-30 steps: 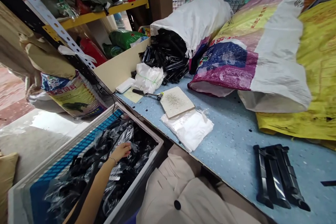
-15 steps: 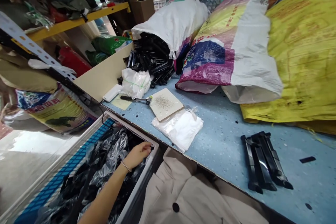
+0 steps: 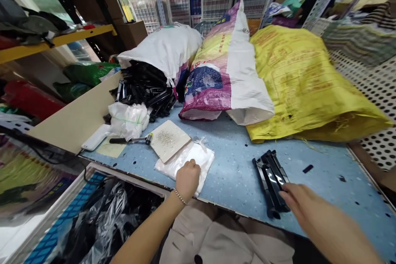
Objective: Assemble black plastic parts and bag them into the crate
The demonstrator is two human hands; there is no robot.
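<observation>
My left hand [image 3: 188, 177] is closed, with its fingers curled down over a stack of white plastic bags [image 3: 206, 157] near the table's front edge. Whatever its fingers pinch, if anything, is hidden. To the right, my right hand [image 3: 305, 206] has its fingers together at the near right end of a small group of long black plastic parts [image 3: 269, 181]. These parts lie side by side on the blue table. A beige square board [image 3: 169, 140] with dark specks rests partly on the bags. Beside it lies a small hammer [image 3: 131, 140] with a black handle.
Black parts [image 3: 148, 90] spill from a white sack [image 3: 163, 45] at the back left. A purple-white sack [image 3: 222, 74] and a yellow sack [image 3: 293, 82] line the back. Below the table's left edge stands a crate [image 3: 89, 173] holding dark items and clear plastic.
My left hand has moved from the crate up to the white bags. My right hand has come into view at the black parts. The view has turned to the right.
</observation>
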